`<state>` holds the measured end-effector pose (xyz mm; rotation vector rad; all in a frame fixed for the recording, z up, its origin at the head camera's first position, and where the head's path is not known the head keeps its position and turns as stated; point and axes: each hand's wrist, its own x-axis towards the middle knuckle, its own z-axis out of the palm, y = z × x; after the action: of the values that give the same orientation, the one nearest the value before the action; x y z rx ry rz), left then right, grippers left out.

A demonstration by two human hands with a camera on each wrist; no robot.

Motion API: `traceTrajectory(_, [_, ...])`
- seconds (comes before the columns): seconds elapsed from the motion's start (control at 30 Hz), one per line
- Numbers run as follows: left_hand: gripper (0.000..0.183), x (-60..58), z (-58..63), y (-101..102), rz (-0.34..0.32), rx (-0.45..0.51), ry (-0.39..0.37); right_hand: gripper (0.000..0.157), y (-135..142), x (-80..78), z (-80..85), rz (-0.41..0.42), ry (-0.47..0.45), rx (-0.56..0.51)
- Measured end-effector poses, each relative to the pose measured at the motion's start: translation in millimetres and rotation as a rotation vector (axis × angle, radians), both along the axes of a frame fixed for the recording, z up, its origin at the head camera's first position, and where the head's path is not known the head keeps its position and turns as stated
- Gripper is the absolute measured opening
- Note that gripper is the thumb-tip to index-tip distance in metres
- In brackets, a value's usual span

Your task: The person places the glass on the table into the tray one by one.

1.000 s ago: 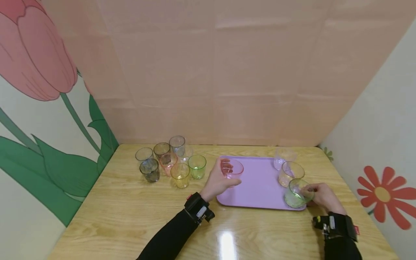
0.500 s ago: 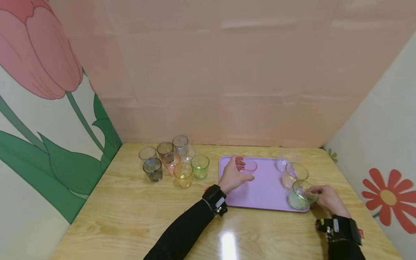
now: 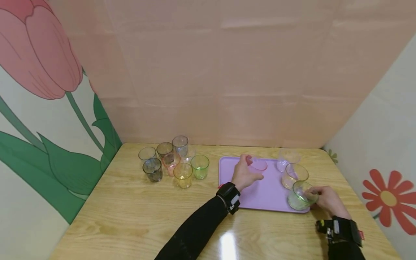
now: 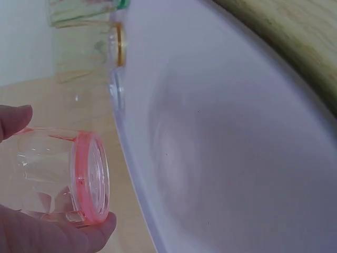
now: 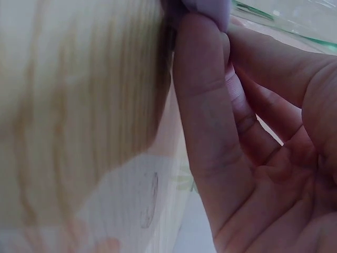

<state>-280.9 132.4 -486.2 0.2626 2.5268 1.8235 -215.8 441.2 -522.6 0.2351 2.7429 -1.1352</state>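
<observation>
My left hand [image 3: 244, 175] holds a clear glass with a pink tint [image 3: 261, 166] above the purple tray [image 3: 256, 196]. In the left wrist view, thumb and fingers curl round the sides of this glass, whose pink base [image 4: 83, 179] hangs clear of the tray. At the tray's front right corner, my right hand [image 3: 329, 199] pinches the rim; the right wrist view shows its fingertips on that purple edge [image 5: 208, 8]. Beside those fingers a green glass [image 3: 296, 201] stands on the tray. Behind it are an amber glass [image 3: 288, 179] and a colourless glass [image 3: 282, 164].
Left of the tray, a cluster of several tinted glasses stands on the wooden table [image 3: 130, 216], among them a green glass [image 3: 200, 169], a yellow glass [image 3: 183, 178] and a dark grey glass [image 3: 153, 171]. A pinkish wall covering [image 3: 208, 72] rises behind the table.
My left hand has carried the pink glass rightward over the tray, from its left end toward the middle. My right hand stays at the tray's corner. The view has shifted slightly.
</observation>
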Motion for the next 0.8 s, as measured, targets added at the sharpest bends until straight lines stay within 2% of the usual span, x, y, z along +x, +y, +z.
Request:
traceTrajectory(0.07, [0.077,-2.9,-1.7,5.7,0.01,-0.02,-0.005,0.036,0.7,-0.2,0.1,0.0,-0.005,0.002])
traceTrajectory(0.3, [0.08,-5.5,-3.5,20.4,0.046,-0.204,-0.005,0.036,1.3,0.1,0.1,-0.003,-0.014,0.014])
traceTrajectory(0.57, [0.079,-4.5,2.8,27.2,0.066,-0.249,-0.063,0.037,1.4,-2.1,3.0,-0.01,-0.042,0.01])
traceTrajectory(0.8, [0.082,-10.4,0.9,34.2,0.07,-0.256,-0.133,0.035,2.1,-3.1,3.0,-0.01,-0.035,0.005])
